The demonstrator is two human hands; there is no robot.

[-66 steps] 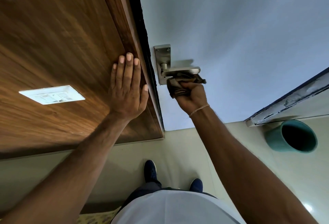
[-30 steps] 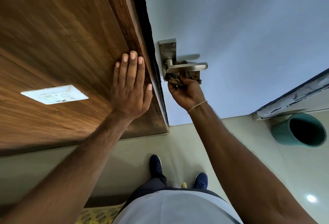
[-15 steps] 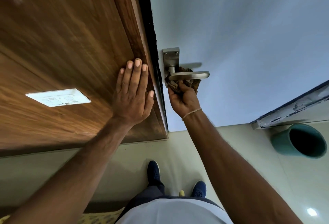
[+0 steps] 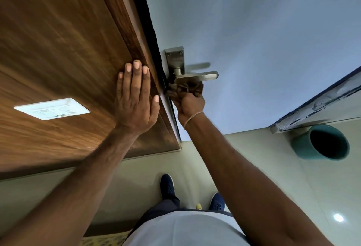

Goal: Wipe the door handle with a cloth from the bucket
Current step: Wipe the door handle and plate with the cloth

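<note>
Right hand (image 4: 188,103) — clenched on a bunched brown cloth (image 4: 185,87), knuckles toward the camera, a thin band at the wrist. The cloth is pressed up against the underside of the lever.

Door handle (image 4: 196,76) — brushed metal lever on a long rectangular backplate, directly above the right hand; the lever runs out sideways away from the door edge, its free end bare beyond the cloth. The cloth also touches the lower part of the backplate.

Door (image 4: 254,40) — pale blue-grey face carrying the handle, behind the right hand.

Left hand (image 4: 136,97) — not gripping anything; palm flat and fingers straight, laid against the wooden panel (image 4: 58,40) just beside the right hand, across the dark door edge from it.

Switch plate (image 4: 51,108) — white, set in the wooden panel, well out from the left hand on the side away from the door.

Bucket (image 4: 322,142) — teal, open-mouthed, standing on the pale floor (image 4: 195,161) well away from the right hand, below a chipped frame edge. Its contents cannot be made out.

Shoes (image 4: 167,186) — dark blue, on the floor beneath both arms.
</note>
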